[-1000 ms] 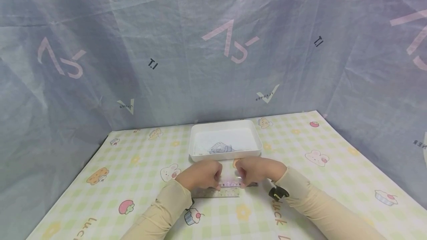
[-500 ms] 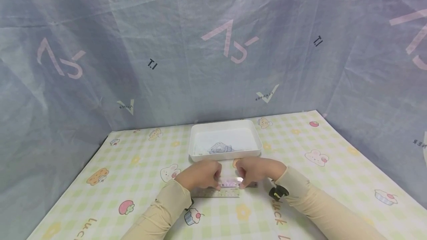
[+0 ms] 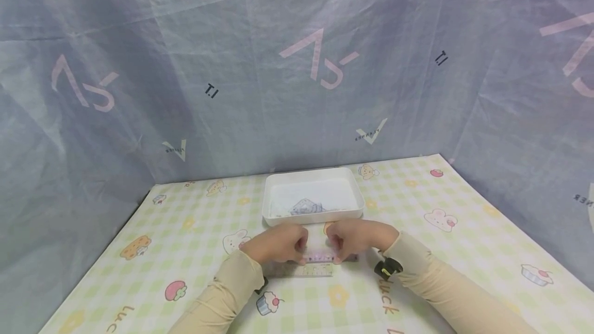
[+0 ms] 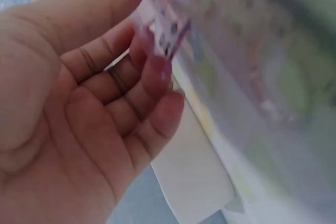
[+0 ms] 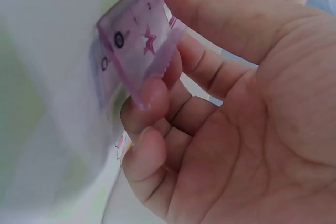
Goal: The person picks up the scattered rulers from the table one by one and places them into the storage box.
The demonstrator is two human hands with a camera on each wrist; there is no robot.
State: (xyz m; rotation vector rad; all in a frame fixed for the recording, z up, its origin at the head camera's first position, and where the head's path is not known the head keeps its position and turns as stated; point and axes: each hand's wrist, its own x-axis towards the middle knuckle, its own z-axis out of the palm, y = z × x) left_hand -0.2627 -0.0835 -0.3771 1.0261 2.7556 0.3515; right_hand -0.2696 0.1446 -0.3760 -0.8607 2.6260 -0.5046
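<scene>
The see-through pink plastic ruler (image 3: 320, 256) is pinched at each end by the left hand (image 3: 278, 244) and right hand (image 3: 355, 240), fingers curled, just above the checked tablecloth (image 3: 185, 251). It maybe sits a bit lower than a second ago, so the hands still just hold it.

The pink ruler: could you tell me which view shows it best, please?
The right wrist view: the pink ruler is close and sharp, with numbers and a star, pinched by the right hand. The left wrist view blurs it; the head view shows it tiny between both hands.

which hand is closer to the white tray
Left, narrowly. The left hand sits just in front of the white tray; the right hand sits off its front right corner, both pinching the pink ruler.
</scene>
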